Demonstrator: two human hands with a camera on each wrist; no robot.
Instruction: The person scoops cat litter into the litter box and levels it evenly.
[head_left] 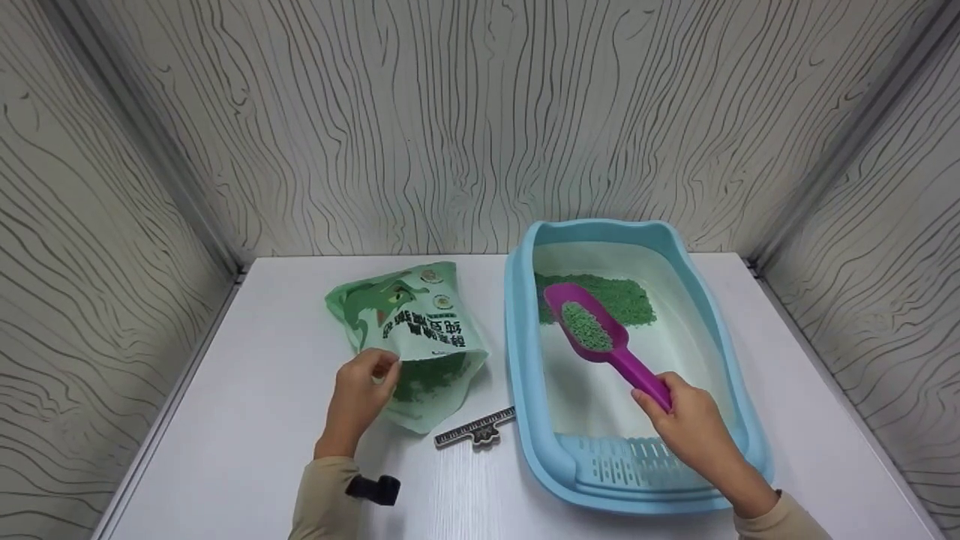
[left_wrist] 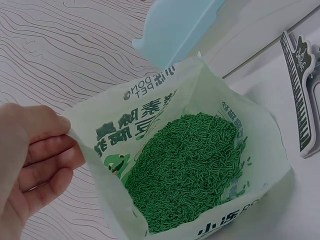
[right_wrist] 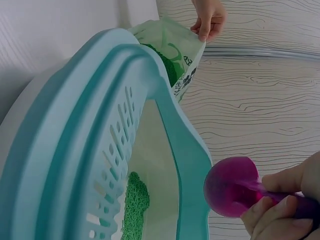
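Observation:
By the rim of a green plastic bag (head_left: 420, 315) is my left hand (head_left: 364, 386), pinching its edge between thumb and fingers. Inside the open bag lie many green litter pellets (left_wrist: 185, 170). My right hand (head_left: 690, 420) grips the handle of a magenta scoop (head_left: 641, 375), which carries a heap of green pellets (head_left: 586, 328). That scoop is held over a light blue litter box (head_left: 523, 390). A patch of green pellets (head_left: 626, 300) covers part of the far floor of the box. In the right wrist view the scoop's contents are hidden.
A dark comb-like strip with a decorated edge (head_left: 476, 430) lies on the white table (head_left: 247, 397) between bag and box. Slots pierce the low near end (head_left: 630, 461) of the box. Wood-grain patterned walls (head_left: 420, 120) stand behind and at both sides.

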